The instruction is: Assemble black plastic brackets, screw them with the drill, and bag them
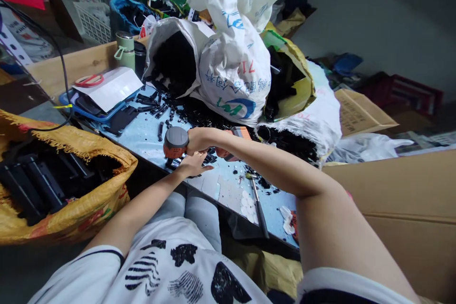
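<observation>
My right hand (pixel 199 140) is wrapped around a cordless power drill (pixel 176 138) with a grey and orange body, its round grey end towards me. An orange part of the drill (pixel 241 132) shows beyond my forearm. Just below, my left hand (pixel 192 164) lies low over the table, thumb out to the right, on a black plastic part (pixel 172 163) under the drill. My fingers and the drill hide most of that part, along with the drill's tip. Small black pieces (pixel 211 156) lie right beside my hands.
Tall white sacks (pixel 233 71) and a yellow sack (pixel 306 90) of black parts line the blue tabletop (pixel 149 137). A hammer (pixel 259 206) lies at right by white discs (pixel 248 206). An orange sack (pixel 89 152) stands left, a cardboard box (pixel 399 194) right. Red-handled scissors (pixel 89 80) rest on paper.
</observation>
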`<control>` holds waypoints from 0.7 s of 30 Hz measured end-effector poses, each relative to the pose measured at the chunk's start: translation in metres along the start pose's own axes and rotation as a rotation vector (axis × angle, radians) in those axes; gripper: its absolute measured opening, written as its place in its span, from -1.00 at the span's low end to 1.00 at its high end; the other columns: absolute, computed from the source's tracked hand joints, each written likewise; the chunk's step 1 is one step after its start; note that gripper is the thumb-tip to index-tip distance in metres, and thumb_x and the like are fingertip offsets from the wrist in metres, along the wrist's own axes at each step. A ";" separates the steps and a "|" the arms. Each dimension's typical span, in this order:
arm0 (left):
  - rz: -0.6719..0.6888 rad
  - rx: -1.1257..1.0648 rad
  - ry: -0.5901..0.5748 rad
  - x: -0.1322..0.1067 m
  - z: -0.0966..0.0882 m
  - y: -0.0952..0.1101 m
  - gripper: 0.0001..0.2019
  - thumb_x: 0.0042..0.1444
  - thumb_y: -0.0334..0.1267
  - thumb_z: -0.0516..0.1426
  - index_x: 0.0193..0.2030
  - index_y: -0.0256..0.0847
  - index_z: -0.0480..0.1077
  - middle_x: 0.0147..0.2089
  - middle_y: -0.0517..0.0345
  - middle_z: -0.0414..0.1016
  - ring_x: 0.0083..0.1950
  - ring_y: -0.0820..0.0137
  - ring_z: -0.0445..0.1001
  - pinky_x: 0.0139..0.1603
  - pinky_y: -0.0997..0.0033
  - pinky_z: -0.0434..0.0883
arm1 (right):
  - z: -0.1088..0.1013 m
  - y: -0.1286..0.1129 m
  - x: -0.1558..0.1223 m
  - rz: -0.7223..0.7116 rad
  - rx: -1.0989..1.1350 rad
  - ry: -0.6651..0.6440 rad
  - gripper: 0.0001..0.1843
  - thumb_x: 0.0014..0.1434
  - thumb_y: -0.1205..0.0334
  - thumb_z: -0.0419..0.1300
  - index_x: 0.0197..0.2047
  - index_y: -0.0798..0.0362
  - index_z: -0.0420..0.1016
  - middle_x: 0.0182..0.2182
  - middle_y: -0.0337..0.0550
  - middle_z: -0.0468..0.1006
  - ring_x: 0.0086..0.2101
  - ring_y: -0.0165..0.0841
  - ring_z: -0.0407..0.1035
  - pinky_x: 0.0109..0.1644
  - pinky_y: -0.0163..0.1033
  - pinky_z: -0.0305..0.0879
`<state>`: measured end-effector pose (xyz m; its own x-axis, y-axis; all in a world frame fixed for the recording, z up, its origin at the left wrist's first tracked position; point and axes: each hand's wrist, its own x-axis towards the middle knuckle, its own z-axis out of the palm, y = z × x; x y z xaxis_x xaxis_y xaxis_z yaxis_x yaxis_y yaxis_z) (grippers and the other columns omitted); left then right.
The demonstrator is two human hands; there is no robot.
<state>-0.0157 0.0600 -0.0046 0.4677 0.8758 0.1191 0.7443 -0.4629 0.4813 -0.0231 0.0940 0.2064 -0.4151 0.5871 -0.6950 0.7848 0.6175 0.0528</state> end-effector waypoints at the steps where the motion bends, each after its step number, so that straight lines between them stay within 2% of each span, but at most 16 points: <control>1: 0.000 0.004 -0.009 0.000 0.000 0.000 -0.22 0.13 0.31 -0.24 0.29 -0.26 0.05 0.33 -0.14 0.08 0.34 0.08 0.05 0.23 0.12 0.11 | 0.001 0.001 0.000 -0.001 0.017 0.001 -0.83 -0.20 0.28 0.23 -0.47 0.19 0.55 -0.60 -0.11 0.48 -0.51 -0.33 0.38 -0.48 -0.35 0.19; 3: -0.021 0.006 -0.031 0.001 -0.001 -0.001 -0.23 0.14 0.30 -0.24 0.32 -0.22 0.00 0.35 -0.11 0.07 0.34 0.08 0.04 0.25 0.11 0.08 | 0.006 0.011 -0.004 -0.015 0.104 0.003 -0.84 -0.19 0.27 0.23 -0.49 0.18 0.52 -0.62 -0.16 0.46 -0.54 -0.37 0.35 -0.51 -0.37 0.18; 5: -0.073 0.006 -0.042 0.001 -0.001 -0.003 -0.18 0.12 0.32 -0.23 0.34 -0.25 -0.03 0.34 -0.14 0.08 0.33 0.05 0.06 0.26 0.11 0.07 | 0.012 0.031 -0.011 -0.042 0.246 0.003 -0.85 -0.18 0.26 0.23 -0.49 0.17 0.49 -0.65 -0.22 0.42 -0.58 -0.42 0.31 -0.54 -0.39 0.15; 8: -0.141 0.066 0.007 0.003 -0.001 -0.008 -0.05 0.06 0.38 -0.23 0.32 -0.48 0.00 0.33 -0.31 0.06 0.35 -0.02 0.00 0.32 0.08 -0.04 | 0.021 0.077 -0.021 -0.051 0.442 0.057 -0.87 -0.16 0.27 0.21 -0.50 0.17 0.44 -0.69 -0.28 0.34 -0.62 -0.47 0.25 -0.58 -0.41 0.12; 11: -0.162 0.162 0.034 0.014 -0.005 -0.018 0.00 0.05 0.38 -0.25 0.29 -0.58 0.06 0.34 -0.38 -0.01 0.39 -0.06 -0.13 0.37 0.02 -0.25 | 0.023 0.125 -0.028 0.057 0.560 0.152 -0.83 -0.14 0.26 0.23 -0.44 0.18 0.43 -0.69 -0.29 0.34 -0.64 -0.47 0.23 -0.59 -0.41 0.12; 14: -0.119 0.199 -0.018 0.037 -0.015 -0.030 -0.15 0.14 0.28 -0.25 0.32 -0.42 0.06 0.38 -0.23 -0.06 0.42 0.04 -0.22 0.35 -0.08 -0.43 | 0.020 0.163 -0.031 0.263 0.577 0.175 -0.76 -0.13 0.22 0.28 -0.38 0.19 0.43 -0.70 -0.28 0.34 -0.66 -0.47 0.22 -0.59 -0.39 0.14; 17: -0.073 0.216 -0.090 0.065 -0.024 -0.042 -0.34 0.23 0.13 -0.24 0.35 -0.23 0.02 0.42 -0.03 -0.15 0.43 0.10 -0.26 0.29 -0.23 -0.49 | 0.021 0.189 -0.027 0.442 0.515 0.123 -0.71 -0.14 0.16 0.32 -0.39 0.20 0.43 -0.69 -0.26 0.35 -0.66 -0.47 0.22 -0.58 -0.37 0.16; 21: -0.080 0.265 -0.155 0.083 -0.021 -0.054 -0.41 0.26 0.04 -0.20 0.35 -0.17 -0.01 0.41 0.03 -0.10 0.43 0.14 -0.26 0.24 -0.32 -0.55 | 0.033 0.212 -0.016 0.496 0.539 0.105 -0.69 -0.15 0.15 0.33 -0.38 0.20 0.45 -0.66 -0.25 0.37 -0.63 -0.46 0.25 -0.54 -0.37 0.20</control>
<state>-0.0272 0.1601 -0.0023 0.4543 0.8892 -0.0537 0.8706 -0.4305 0.2381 0.1649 0.1978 0.2048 0.0269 0.7941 -0.6072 0.9976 -0.0605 -0.0349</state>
